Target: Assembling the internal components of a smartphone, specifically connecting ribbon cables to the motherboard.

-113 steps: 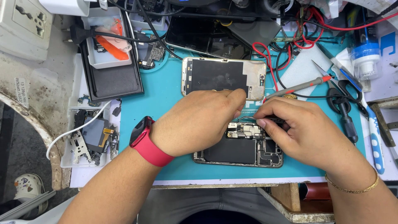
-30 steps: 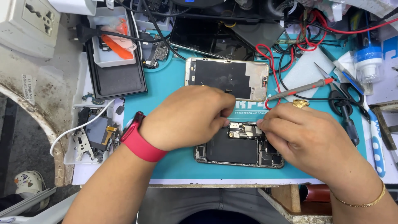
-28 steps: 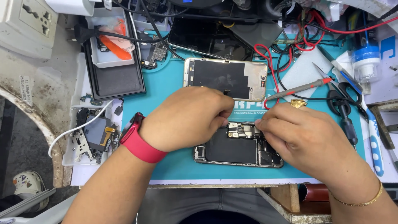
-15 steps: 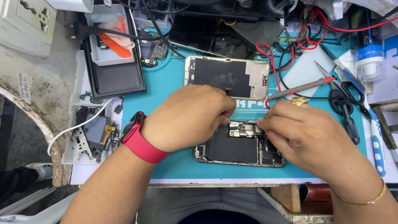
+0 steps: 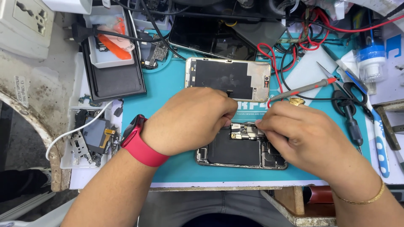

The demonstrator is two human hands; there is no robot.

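Your left hand [image 5: 189,122] and right hand [image 5: 307,136] rest curled on the opened phone [image 5: 242,147] at lower centre of the teal mat [image 5: 168,90]; whether the fingertips pinch anything is hidden.

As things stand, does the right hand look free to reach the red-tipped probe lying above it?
Probably yes. The red-tipped probe lies bare on the mat just past the right hand, with nothing over it; only its own wire trails nearby. The hand is busy on the opened phone, though.
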